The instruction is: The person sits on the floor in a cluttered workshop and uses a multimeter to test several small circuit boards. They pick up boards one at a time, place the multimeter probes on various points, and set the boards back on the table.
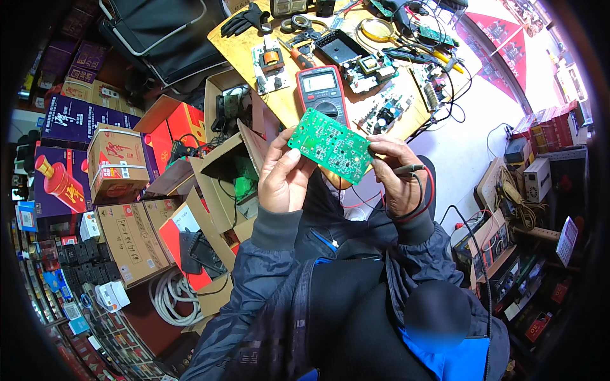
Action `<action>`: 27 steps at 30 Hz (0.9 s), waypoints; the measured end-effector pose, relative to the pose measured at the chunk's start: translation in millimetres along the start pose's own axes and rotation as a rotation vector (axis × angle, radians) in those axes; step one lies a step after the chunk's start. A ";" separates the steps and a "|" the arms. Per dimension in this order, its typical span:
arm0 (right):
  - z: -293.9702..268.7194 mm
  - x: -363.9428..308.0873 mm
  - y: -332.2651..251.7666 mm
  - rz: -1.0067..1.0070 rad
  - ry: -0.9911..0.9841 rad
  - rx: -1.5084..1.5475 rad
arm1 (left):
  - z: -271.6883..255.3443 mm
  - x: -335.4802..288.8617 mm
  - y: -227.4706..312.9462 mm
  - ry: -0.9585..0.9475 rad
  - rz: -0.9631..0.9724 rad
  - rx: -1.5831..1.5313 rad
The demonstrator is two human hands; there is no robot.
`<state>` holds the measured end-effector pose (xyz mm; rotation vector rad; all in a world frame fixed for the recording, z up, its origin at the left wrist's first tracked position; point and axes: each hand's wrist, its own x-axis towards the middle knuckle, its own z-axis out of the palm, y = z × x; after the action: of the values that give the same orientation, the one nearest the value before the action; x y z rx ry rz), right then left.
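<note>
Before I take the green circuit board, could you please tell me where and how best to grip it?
Probably pinch the green circuit board by its far edge, from the side nearest the multimeter: it looks flat, small parts dot its face, and the left hand and right hand hold its ends.

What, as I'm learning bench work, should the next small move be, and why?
Perhaps let the left hand support the green circuit board alone, freeing the right hand to aim the test probe: both hands are at the board's edges, the probe sits in the right hand, and a multimeter lies just beyond.
</note>
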<state>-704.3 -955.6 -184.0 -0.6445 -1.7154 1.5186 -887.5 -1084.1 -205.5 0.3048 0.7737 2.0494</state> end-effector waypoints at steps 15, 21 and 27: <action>0.5 0.5 -2.8 0.012 -0.013 0.011 | 1.8 4.1 0.6 0.035 0.021 0.021; 6.1 -1.0 3.9 0.051 -0.041 0.120 | 11.8 5.2 7.5 0.023 0.150 0.111; 2.8 -1.2 5.5 0.001 -0.133 0.046 | 17.9 4.7 8.2 0.053 0.153 0.127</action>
<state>-706.4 -957.3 -189.7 -0.5312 -1.7735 1.6287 -886.9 -1076.3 -186.8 0.3924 0.9402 2.1629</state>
